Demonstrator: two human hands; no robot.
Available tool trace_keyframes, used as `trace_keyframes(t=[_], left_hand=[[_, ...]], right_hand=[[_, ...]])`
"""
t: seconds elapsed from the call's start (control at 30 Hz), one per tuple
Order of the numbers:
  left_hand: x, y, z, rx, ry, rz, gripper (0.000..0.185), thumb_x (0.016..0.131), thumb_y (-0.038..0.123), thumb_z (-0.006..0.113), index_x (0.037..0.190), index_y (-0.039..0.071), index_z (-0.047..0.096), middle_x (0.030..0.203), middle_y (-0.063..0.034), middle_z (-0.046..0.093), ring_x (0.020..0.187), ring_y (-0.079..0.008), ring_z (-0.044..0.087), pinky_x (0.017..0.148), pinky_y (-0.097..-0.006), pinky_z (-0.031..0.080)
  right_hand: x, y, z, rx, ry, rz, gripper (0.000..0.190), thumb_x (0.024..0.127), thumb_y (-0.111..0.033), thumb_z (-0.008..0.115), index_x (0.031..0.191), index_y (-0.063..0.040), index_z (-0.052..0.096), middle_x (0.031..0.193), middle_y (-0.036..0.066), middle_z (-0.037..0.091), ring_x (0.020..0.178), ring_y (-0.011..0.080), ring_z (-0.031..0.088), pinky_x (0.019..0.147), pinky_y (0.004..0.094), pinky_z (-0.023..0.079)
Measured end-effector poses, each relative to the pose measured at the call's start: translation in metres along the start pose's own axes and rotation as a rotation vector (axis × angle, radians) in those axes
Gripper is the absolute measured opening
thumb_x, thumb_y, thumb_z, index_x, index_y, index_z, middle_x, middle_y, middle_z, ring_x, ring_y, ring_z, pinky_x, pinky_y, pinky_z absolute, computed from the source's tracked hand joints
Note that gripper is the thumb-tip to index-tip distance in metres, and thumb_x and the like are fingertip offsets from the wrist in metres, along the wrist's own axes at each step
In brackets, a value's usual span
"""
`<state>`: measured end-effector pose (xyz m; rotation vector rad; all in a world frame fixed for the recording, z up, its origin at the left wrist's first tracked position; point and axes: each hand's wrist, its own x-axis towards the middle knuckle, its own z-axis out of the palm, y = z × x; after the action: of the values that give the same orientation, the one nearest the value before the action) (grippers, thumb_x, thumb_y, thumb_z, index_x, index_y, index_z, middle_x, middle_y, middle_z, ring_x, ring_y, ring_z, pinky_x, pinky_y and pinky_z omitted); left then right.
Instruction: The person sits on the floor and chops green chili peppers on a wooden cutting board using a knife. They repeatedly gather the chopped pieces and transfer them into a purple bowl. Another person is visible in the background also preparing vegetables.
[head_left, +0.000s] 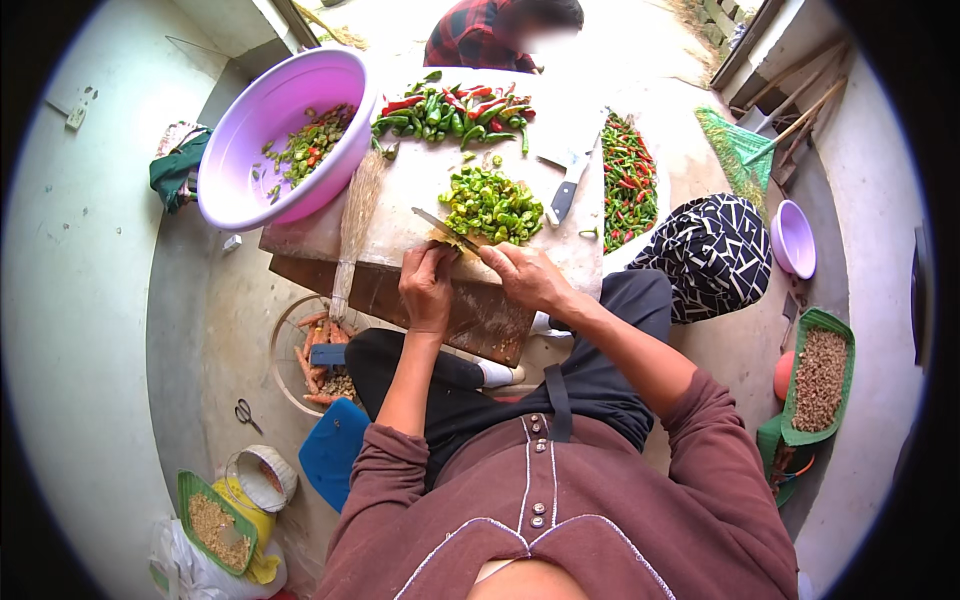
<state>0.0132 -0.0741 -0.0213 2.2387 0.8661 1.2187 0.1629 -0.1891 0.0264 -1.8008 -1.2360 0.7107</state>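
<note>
My right hand (525, 277) grips a knife (439, 223), its blade slanting up and left over the near edge of the worktable (397, 210). Close against the blade, my left hand (427, 281) has its fingers curled at the table edge; what lies under the fingertips is mostly hidden. Just beyond the blade sits a heap of chopped green peppers (495, 206). Whole green and red peppers (454, 112) are piled at the far side of the table. A second knife with a black handle (564, 199) rests right of the chopped heap.
A purple basin (221, 180) with cut peppers stands at the left, beside a straw brush (360, 217). Right of the table lies a heap of red and green peppers (628, 180), near a patterned black-and-white bundle (712, 251). A person (469, 37) in plaid is across the table.
</note>
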Motion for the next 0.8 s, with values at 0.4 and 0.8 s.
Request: trace_keyframes(t=[0.4,0.8], left_hand=[[-0.001,-0.004,0.004,0.002,0.013,0.026,0.01,0.083,0.001,0.074,0.093,0.004,0.073,0.097,-0.0095,0.07,0.092,-0.0287,0.067,0.079,-0.0386,0.054],[-0.004,-0.003,-0.003,-0.016,0.021,0.025,0.014,0.084,-0.003,0.068,0.095,0.004,0.073,0.1,-0.0094,0.071,0.09,-0.0285,0.068,0.081,-0.0374,0.056]], right_hand=[[-0.007,-0.017,-0.023,-0.048,-0.144,0.041,0.052,0.105,-0.047,0.048,0.1,0.0,0.068,0.089,0.027,0.068,0.086,0.0452,0.066,0.075,0.0488,0.051],[0.006,0.004,0.014,0.092,-0.035,0.052,0.053,0.104,-0.048,0.052,0.093,0.002,0.066,0.079,0.026,0.066,0.073,0.0431,0.065,0.068,0.0479,0.05]])
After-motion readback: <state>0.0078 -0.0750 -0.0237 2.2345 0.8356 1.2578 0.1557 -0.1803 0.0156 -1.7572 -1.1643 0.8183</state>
